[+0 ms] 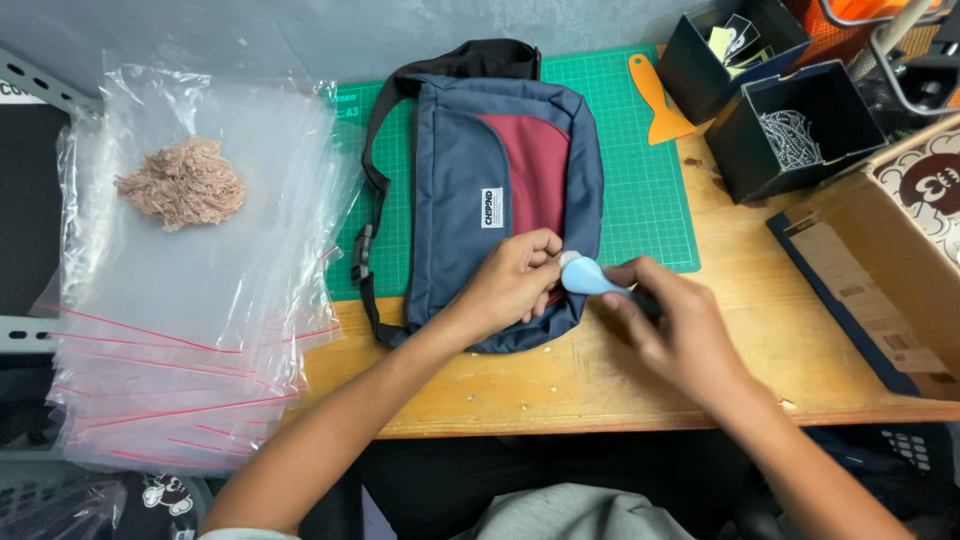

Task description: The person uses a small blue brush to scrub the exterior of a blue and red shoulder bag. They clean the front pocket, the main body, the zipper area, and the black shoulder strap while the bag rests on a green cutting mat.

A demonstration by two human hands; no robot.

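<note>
A blue and maroon sling bag (470, 170) with a black strap lies on a green cutting mat (640, 190). My left hand (512, 280) rests on the bag's lower right part, fingers pinching near its edge. My right hand (680, 325) holds a small light-blue tool (588, 278) whose rounded end touches the bag beside my left fingers.
A stack of clear zip bags with red seals (190, 330) lies at the left, with a tuft of tan fibre (182, 182) on top. An orange scraper (658, 100), two black boxes (790, 130) and a cardboard box (890, 280) stand at the right on the wooden table (600, 390).
</note>
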